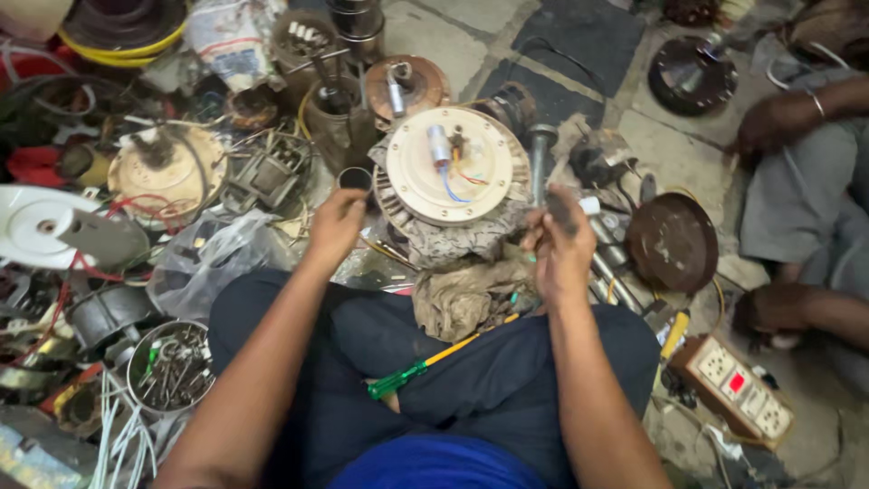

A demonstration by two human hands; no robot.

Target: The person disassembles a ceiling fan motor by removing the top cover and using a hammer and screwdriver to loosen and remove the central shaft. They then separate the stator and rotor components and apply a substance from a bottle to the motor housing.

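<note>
Single view only, head cam, so no overlap with second view. Cam sitting at head height of seated, cross-legged person, looking steeply down and slightly forward. Own forearms entering from bottom edge, left hand point(335, 225) and right hand point(561, 246) landing mid-frame, close range. Lap filling bottom centre. Fan motor point(450, 170) sitting just above centre. Wide lens taking in cluttered floor on both sides; another person's arms showing at right edge.
</note>
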